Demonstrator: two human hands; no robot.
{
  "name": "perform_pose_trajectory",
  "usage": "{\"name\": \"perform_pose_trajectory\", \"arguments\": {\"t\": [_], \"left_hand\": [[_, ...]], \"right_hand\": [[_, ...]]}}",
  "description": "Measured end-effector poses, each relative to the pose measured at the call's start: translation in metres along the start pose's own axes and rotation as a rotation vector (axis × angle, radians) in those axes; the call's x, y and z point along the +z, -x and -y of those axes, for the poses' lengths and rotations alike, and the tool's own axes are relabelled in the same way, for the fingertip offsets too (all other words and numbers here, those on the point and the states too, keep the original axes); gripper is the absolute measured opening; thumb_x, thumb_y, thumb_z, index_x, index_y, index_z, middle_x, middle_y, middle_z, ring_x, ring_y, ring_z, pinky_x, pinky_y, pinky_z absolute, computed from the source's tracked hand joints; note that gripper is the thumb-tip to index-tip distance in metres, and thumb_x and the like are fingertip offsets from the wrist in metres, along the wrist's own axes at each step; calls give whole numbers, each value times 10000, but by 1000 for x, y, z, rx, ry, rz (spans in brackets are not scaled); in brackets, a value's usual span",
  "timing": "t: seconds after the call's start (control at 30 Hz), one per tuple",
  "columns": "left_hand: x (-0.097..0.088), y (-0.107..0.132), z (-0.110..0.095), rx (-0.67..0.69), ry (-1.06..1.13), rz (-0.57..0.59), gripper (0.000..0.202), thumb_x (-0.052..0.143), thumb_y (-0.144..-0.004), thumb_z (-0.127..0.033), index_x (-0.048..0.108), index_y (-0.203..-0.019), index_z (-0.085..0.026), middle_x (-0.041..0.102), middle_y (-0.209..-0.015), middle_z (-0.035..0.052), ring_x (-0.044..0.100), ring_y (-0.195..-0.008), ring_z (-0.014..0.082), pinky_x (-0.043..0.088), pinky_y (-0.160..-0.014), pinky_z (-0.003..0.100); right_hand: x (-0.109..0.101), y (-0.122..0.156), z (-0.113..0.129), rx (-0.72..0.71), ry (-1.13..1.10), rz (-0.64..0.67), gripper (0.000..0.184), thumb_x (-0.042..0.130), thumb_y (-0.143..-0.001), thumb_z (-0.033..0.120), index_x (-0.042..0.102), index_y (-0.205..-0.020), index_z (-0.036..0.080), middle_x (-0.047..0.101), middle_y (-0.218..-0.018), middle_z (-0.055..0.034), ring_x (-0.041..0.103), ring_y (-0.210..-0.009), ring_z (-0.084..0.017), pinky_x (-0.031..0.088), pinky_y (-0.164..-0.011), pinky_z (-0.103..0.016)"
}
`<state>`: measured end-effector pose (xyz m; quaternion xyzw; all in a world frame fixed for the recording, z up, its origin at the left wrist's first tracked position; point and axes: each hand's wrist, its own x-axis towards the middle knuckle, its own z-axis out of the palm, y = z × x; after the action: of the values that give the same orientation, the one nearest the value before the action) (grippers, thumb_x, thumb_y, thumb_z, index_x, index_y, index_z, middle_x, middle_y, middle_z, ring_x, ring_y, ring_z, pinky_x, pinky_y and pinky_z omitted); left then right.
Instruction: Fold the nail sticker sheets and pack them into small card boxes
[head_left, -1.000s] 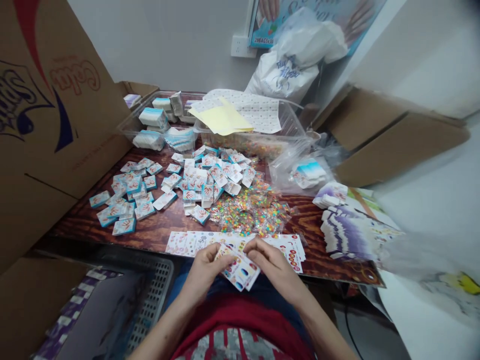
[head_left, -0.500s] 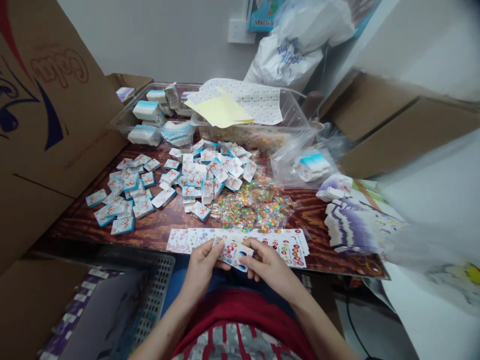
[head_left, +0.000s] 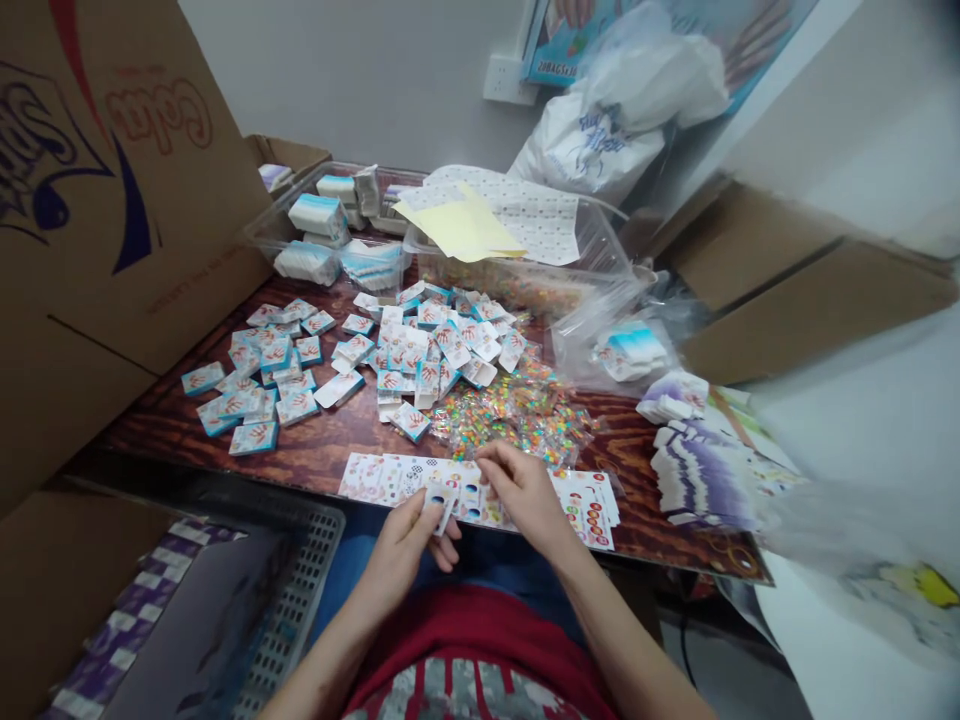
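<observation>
My left hand (head_left: 409, 540) pinches a small folded sticker sheet (head_left: 441, 507) between thumb and fingers, just over the table's front edge. My right hand (head_left: 529, 500) is apart from it, over the row of printed sticker sheets (head_left: 405, 475) along that edge. Its fingertips are drawn together near the border between the sheets and a heap of small clear packets of coloured candy (head_left: 517, 405); what they hold, if anything, does not show. Behind the sheets lies a pile of small white-and-blue boxes (head_left: 409, 350) with red hand prints. More such boxes (head_left: 255, 438) lie to the left.
A large cardboard carton (head_left: 97, 250) stands at the left. At the back are clear plastic tubs (head_left: 600, 250) and yellow paper (head_left: 457, 230). Stacked purple-and-white flat cartons (head_left: 697, 470) lie at the right, near a plastic bag of blue-and-white ones (head_left: 630, 350).
My hands have come apart. The sticker sheet both held is now in my left hand alone, and my right hand has moved up and forward over the table. The view has shifted slightly.
</observation>
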<state>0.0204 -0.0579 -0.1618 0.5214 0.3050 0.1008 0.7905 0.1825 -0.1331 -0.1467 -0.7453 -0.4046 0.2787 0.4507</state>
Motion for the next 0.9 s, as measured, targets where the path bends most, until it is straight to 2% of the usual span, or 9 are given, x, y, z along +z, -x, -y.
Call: {"name": "perform_pose_trajectory", "arguments": {"t": [0.1, 0.17, 0.3, 0.43, 0.5, 0.63, 0.7, 0.8, 0.9], "left_hand": [[-4, -7, 2, 8, 17, -72, 488, 603, -807, -628, 558, -758, -145, 610, -685, 18, 582, -504, 110, 476, -472, 214], [-5, -11, 2, 8, 5, -78, 484, 596, -814, -625, 546, -750, -148, 592, -657, 3, 572, -493, 103, 469, -465, 207], [-9, -19, -4, 10, 4, -100, 449, 603, -820, -596, 537, -773, -154, 594, -673, -4, 573, -496, 99, 463, -457, 200], [-13, -27, -9, 20, -21, -76, 411, 581, -854, -553, 537, -769, -154, 586, -654, -10, 567, -499, 94, 464, -466, 195], [-13, -30, -10, 25, -27, -72, 405, 577, -860, -546, 537, -765, -155, 577, -639, -15, 563, -495, 94, 459, -457, 190], [-12, -29, -9, 4, -13, -77, 415, 596, -840, -555, 550, -775, -147, 612, -653, 2, 568, -479, 98, 462, -443, 192], [-12, -26, -9, -12, -1, -91, 425, 610, -822, -563, 566, -805, -141, 663, -723, 36, 594, -498, 109, 483, -458, 205], [-14, -23, -11, -18, 8, -115, 432, 632, -801, -562, 589, -842, -134, 701, -806, 74, 617, -533, 119, 500, -483, 215], [-15, -26, -14, 6, -10, -109, 413, 647, -791, -548, 586, -801, -140, 658, -695, 32, 576, -500, 99, 468, -471, 194]], "right_hand": [[7, -27, -6, -168, 440, -46, 102, 541, -875, 156, 615, -925, 207, 619, -975, -76, 598, -874, -233, 446, -736, -326], [13, -37, -10, -191, 616, -24, 117, 560, -859, 130, 609, -943, 195, 587, -1041, -102, 584, -883, -246, 437, -708, -325], [6, -42, -15, -198, 442, -46, 147, 514, -859, 96, 541, -765, 205, 564, -896, -48, 561, -773, -199, 422, -681, -292], [-11, -38, -13, -154, 199, -97, 151, 514, -879, 132, 509, -754, 216, 558, -738, 2, 550, -692, -181, 405, -652, -276], [-10, -37, -10, -142, 294, -64, 129, 513, -890, 128, 527, -793, 212, 580, -748, -1, 557, -699, -184, 398, -657, -280], [8, -38, -9, -146, 681, 41, 94, 545, -895, 129, 591, -938, 198, 598, -1006, -80, 581, -865, -226, 404, -680, -296], [13, -39, -10, -142, 748, 61, 98, 530, -903, 128, 601, -909, 196, 579, -1029, -93, 577, -868, -230, 405, -663, -298], [7, -42, -14, -169, 521, 18, 147, 515, -888, 117, 567, -778, 199, 576, -971, -68, 569, -823, -205, 426, -699, -304], [-11, -46, -17, -120, 54, -44, 148, 573, -856, 222, 526, -717, 205, 605, -965, -52, 554, -721, -168, 452, -657, -296]]}}
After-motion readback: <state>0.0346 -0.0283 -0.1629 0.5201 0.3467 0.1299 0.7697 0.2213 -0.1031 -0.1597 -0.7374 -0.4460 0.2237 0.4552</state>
